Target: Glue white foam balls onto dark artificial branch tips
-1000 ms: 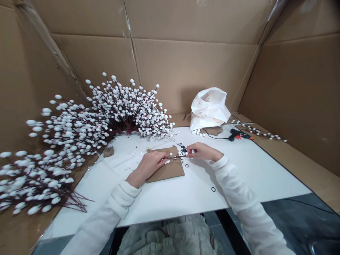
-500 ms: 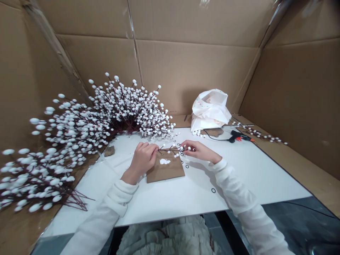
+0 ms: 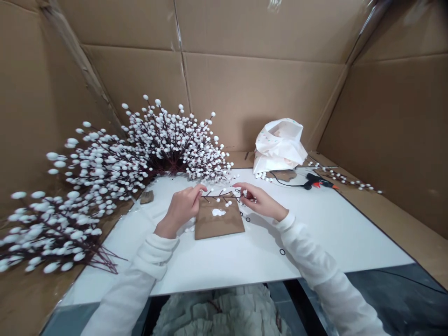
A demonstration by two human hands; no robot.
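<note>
A thin brown twig with white berries [image 3: 221, 196] stretches level between my two hands, just above a square of brown cardboard [image 3: 220, 227]. My left hand [image 3: 184, 205] pinches its left end between thumb and fingertips. At the berried right end, my right hand [image 3: 257, 199] has thumb and fingers closed around the stem; some berries there are partly hidden by the fingers. On the cardboard lies a small white blob [image 3: 219, 212], too small to identify. Beside the cardboard, several small black rings [image 3: 248, 219] lie on the white board.
Large bunches of white-berry stems [image 3: 168, 144] fill the left and back. At back right stand a white bag [image 3: 280, 144], a glue gun [image 3: 317, 182] with a black cord, and a loose berry twig [image 3: 345, 178]. Cardboard walls [image 3: 262, 93] enclose the white board [image 3: 332, 228].
My left hand has shifted left and slightly up, and more of the twig shows between my hands. The right hand still holds its end. The view has turned slightly left.
</note>
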